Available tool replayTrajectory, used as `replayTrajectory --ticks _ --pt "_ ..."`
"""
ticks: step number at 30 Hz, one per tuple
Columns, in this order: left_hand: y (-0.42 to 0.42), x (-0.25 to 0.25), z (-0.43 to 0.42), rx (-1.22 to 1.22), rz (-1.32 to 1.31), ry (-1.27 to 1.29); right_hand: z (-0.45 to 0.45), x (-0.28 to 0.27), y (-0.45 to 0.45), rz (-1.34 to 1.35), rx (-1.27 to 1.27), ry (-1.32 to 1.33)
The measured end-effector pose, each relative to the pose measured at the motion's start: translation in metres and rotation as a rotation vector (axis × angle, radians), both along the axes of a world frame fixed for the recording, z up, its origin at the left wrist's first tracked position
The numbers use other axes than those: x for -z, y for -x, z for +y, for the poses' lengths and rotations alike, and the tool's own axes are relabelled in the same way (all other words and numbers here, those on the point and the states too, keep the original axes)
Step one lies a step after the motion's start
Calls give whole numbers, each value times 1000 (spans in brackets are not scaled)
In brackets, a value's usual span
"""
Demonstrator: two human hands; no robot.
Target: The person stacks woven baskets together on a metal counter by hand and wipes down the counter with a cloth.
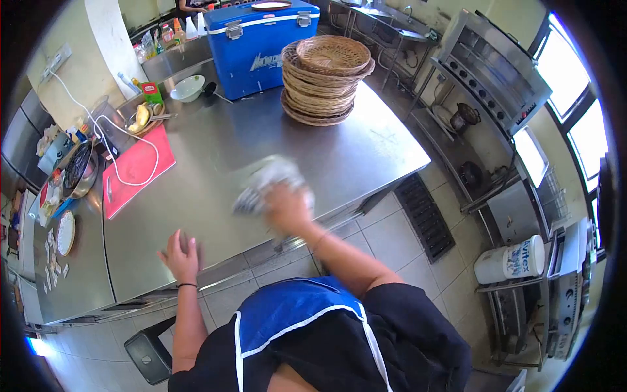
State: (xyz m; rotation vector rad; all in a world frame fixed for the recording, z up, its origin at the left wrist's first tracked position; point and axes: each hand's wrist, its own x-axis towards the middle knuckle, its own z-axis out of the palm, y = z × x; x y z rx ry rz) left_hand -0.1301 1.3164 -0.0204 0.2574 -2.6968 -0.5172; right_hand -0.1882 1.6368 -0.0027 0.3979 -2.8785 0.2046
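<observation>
Right hand: over the cloth, blurred; I can't tell whether my fingers (287,204) grip it or lie flat.
Cloth (271,179): white with dark patches, bunched under my right hand (287,210) near the table's front edge.
Right arm (346,256): reaching forward and to the left from my black sleeve (418,320).
Left hand (181,259): empty, fingers spread wide, at the front edge (whether it touches the metal, I can't say).
Left arm (189,320): stretched almost straight ahead, dark band at the wrist.
Steel table (215,196): smooth and shiny, bright with glare towards the far right corner.
Red board (140,170): flat on the steel, left of the cloth, a white cable (157,157) looped across it.
Baskets (323,91): a woven stack beyond the cloth, just beside the blue cooler (261,52).
Bowl (187,89): pale, left of the cooler, a black ladle (209,89) beside it.
Room: pale tiled floor (398,238) with a dark drain grate (423,219); steel cooking equipment (490,78) and bright windows (565,65) on my right.
</observation>
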Motion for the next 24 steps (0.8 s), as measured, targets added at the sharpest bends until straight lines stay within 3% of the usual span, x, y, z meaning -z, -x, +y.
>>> replayTrajectory --ticks 1,3,6,9,12,13,19,24 --pt "1 5 -5 0 0 -8 -21 -16 -15 -132 -253 -49" --pt "3 17 -13 -8 -2 -30 -24 1 -25 79 -546 124" --pt "0 12 -11 -71 -77 -13 59 -9 16 -44 -502 103" --pt "-4 4 30 -276 -83 -87 199 -28 63 -131 -34 71" --pt "7 -18 116 -285 -115 -21 336 1 108 -60 352 58" --pt "10 -3 132 -215 -65 8 362 -3 124 -81 442 28" --pt "39 -11 275 27 -80 -31 402 -2 246 -73 460 0" --pt "45 -23 291 -7 -94 1 402 8 338 -48 397 -71"
